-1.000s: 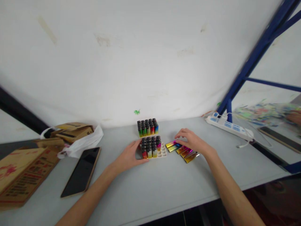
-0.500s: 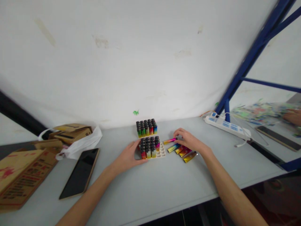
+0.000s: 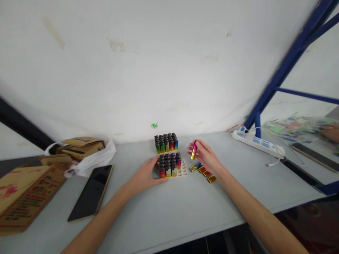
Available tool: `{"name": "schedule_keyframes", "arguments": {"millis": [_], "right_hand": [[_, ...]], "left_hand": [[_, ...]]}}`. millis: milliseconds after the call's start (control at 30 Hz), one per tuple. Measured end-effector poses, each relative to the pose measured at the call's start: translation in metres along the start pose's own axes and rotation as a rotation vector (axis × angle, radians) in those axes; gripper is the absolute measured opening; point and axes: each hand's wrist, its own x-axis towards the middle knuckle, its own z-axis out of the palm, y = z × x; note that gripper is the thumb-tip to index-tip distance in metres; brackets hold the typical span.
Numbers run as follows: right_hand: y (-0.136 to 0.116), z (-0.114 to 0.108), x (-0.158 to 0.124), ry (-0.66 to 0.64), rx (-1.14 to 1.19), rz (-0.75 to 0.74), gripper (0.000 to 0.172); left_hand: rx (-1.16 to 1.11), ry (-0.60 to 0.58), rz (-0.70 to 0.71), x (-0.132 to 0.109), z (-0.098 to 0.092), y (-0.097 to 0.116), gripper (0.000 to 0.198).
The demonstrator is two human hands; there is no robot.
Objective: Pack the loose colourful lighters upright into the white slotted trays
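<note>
My right hand [image 3: 205, 155] holds a pink and gold lighter [image 3: 194, 150] up off the table, tilted, by its black top end. My left hand [image 3: 145, 174] is wrapped round the left side of the near white tray [image 3: 183, 172], which carries several upright lighters [image 3: 167, 165] with black tops; its right-hand holes are bare. Behind it stands a second group of upright lighters [image 3: 166, 144]. Several metallic lighters [image 3: 206, 172] lie on the table below my right hand, partly hidden by it.
A phone [image 3: 91, 192], a white plastic bag [image 3: 92, 163] and cardboard boxes [image 3: 29, 192] are at the left. At the right are a white power strip [image 3: 258, 143] with cables, a blue metal frame [image 3: 278, 74], another phone [image 3: 316, 157] and a person's hand [image 3: 331, 132].
My right hand has picked up the pink and gold lighter from the table and raised it, turning it more upright. My left hand stays at the tray.
</note>
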Motion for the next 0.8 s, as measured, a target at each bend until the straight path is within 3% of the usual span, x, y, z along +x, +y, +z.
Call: {"name": "schedule_keyframes", "arguments": {"millis": [167,367,633,800], "right_hand": [[0.002,0.010,-0.006,-0.124,0.040,0.058,0.046],[0.015,0.013,-0.009,-0.166,-0.264,0.052,0.049],[0.025,0.014,-0.009,-0.017,-0.728,-0.191,0.054],[0.023,0.016,-0.011,-0.012,-0.826,-0.235,0.051]], "left_hand": [[-0.005,0.013,0.015,0.000,0.001,-0.002,0.090],[-0.012,0.018,0.035,0.000,0.000,-0.002,0.089],[0.007,0.011,0.038,0.001,0.001,-0.002,0.091],[-0.008,0.016,0.046,0.001,0.002,-0.002,0.089]]}}
